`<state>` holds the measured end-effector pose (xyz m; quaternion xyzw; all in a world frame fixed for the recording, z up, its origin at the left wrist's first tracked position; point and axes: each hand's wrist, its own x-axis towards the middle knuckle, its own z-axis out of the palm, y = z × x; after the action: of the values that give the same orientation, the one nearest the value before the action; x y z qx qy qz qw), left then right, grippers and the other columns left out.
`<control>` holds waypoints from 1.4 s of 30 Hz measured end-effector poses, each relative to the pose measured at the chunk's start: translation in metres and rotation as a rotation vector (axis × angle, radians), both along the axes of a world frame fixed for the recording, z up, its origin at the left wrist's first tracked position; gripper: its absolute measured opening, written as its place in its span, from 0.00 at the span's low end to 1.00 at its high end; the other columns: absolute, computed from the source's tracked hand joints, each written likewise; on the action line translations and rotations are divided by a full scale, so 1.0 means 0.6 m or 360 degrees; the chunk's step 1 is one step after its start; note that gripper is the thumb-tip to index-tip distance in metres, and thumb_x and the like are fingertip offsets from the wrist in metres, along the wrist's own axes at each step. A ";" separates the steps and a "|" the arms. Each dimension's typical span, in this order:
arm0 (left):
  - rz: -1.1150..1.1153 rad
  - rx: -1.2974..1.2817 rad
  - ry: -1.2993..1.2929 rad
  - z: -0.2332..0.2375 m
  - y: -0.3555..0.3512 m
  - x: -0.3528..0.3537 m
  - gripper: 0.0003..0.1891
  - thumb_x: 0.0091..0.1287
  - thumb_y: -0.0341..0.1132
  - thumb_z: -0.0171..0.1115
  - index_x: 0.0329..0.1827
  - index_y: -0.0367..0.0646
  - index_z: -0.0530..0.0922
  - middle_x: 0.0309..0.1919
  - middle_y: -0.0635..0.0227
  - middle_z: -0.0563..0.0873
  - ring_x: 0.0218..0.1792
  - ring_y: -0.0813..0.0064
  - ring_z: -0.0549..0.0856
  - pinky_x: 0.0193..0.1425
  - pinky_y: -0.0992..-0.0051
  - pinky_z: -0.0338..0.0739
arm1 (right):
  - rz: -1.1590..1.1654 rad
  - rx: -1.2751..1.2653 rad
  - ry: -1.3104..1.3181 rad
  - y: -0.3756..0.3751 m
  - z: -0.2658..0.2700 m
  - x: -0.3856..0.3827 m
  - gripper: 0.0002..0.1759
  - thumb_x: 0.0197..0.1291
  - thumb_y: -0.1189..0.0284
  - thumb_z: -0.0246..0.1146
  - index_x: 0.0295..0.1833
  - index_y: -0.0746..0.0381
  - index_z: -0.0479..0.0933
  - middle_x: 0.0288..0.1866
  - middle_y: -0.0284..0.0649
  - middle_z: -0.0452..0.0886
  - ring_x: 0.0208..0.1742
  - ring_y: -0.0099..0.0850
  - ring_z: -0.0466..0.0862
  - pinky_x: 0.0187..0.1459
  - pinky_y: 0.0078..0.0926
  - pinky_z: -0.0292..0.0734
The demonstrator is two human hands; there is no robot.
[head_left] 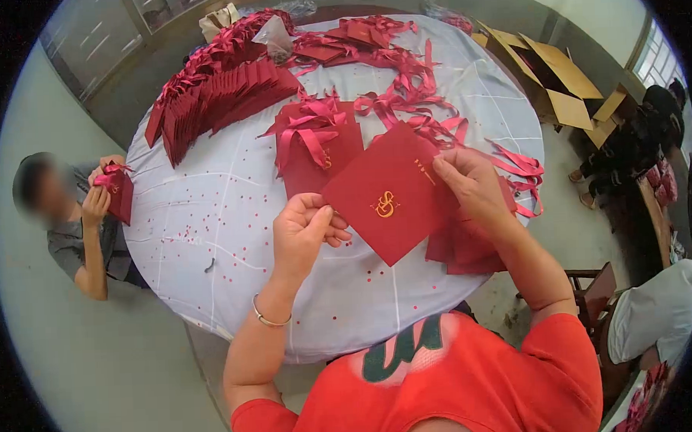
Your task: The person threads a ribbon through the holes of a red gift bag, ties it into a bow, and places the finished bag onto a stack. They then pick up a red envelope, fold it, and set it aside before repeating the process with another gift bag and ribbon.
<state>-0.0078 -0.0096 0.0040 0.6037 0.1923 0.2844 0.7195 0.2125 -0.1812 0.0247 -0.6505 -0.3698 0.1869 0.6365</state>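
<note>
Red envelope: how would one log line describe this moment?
left hand: grips envelope corner | right hand: grips opposite corner | table: envelope stacks, ribbons

Held envelope (pixel 391 195) hides pt of stack (pixel 460 251) below.

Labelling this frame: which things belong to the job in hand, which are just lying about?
In use: red card, held by left hand and right hand; nearby red stack.
Lying about: loose ribbons, row of folded cards, cardboard box, plastic bag.
</note>
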 end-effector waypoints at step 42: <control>-0.0592 0.0775 0.0943 0.019 0.024 -0.027 0.11 0.62 0.31 0.68 0.26 0.38 0.73 0.17 0.80 0.71 0.21 0.91 0.65 0.22 0.81 0.60 | 0.1466 0.0455 -0.1961 -0.035 -0.041 -0.144 0.14 0.53 0.68 0.64 0.43 0.65 0.78 0.46 0.42 0.77 0.46 0.37 0.79 0.43 0.31 0.78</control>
<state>-0.0241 0.0047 0.0156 0.8359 0.2057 0.0011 0.5088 0.1261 -0.2021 0.0001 -0.3296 -0.9097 -0.0119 0.2524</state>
